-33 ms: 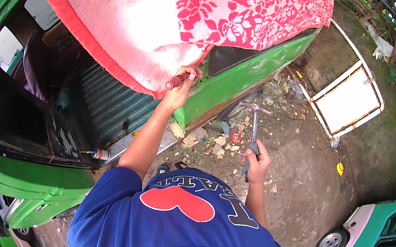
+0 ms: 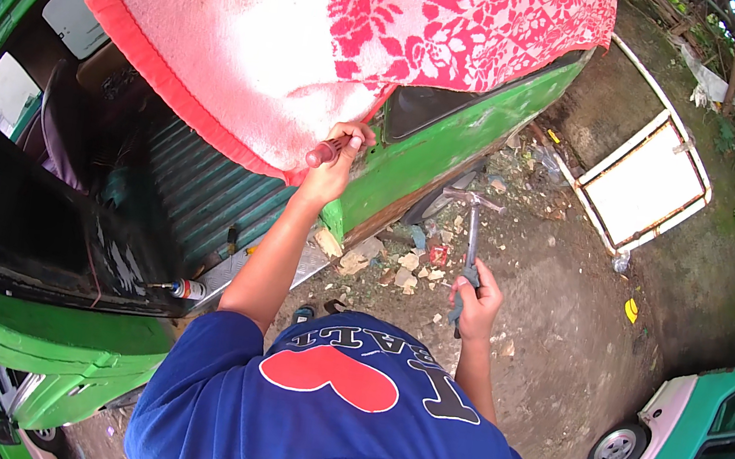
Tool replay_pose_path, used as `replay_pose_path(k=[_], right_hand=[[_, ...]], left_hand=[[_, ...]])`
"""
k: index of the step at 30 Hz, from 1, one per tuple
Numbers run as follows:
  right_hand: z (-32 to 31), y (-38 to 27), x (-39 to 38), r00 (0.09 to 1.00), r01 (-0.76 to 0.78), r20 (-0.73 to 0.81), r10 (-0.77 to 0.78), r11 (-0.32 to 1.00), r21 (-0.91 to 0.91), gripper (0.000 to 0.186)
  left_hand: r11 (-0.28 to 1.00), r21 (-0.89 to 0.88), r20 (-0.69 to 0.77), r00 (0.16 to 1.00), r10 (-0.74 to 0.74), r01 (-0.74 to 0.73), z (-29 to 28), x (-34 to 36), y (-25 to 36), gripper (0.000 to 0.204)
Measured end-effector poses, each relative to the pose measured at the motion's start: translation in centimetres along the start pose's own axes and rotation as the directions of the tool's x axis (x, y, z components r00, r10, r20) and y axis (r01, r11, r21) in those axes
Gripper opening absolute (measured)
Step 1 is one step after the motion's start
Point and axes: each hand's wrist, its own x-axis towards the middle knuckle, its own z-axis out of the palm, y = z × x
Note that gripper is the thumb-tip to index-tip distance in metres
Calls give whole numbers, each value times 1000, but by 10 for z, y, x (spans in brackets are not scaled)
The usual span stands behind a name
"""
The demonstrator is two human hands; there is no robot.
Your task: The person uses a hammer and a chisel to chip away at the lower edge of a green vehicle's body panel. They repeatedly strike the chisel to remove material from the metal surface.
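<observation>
My left hand (image 2: 334, 169) is wrapped round a tool with a reddish-brown handle (image 2: 318, 155), beside the upright edge of a green vehicle body panel (image 2: 424, 153). The tool's far end is hidden by my fingers and the panel edge, so its exact kind does not show. Lower and to the right, my right hand (image 2: 479, 302) grips a hammer (image 2: 474, 230) by its grey-wrapped grip, head pointing away from me. The hammer is apart from the panel, over the littered ground. A pink and red patterned blanket (image 2: 251, 56) drapes over the vehicle, its edge close to my left hand.
Broken flakes and rubble (image 2: 404, 267) lie below the panel. A ribbed vehicle floor (image 2: 198, 179) shows at left, with a spray can (image 2: 187, 289) by the door sill. A white rusty frame (image 2: 642, 187) lies at right; a green and pink car (image 2: 651, 434) stands lower right.
</observation>
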Motion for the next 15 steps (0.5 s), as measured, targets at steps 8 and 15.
replay_pose_path(k=[8,15], right_hand=[[32,7,-4,998,62,-19,-63,998,-18,44],[56,9,-12,997,53,-50,-59,993,-102,42]], left_hand=[[977,182,193,970,-150,115,-21,28,18,6],[888,418,354,935,34,-191,-14,37,38,11]])
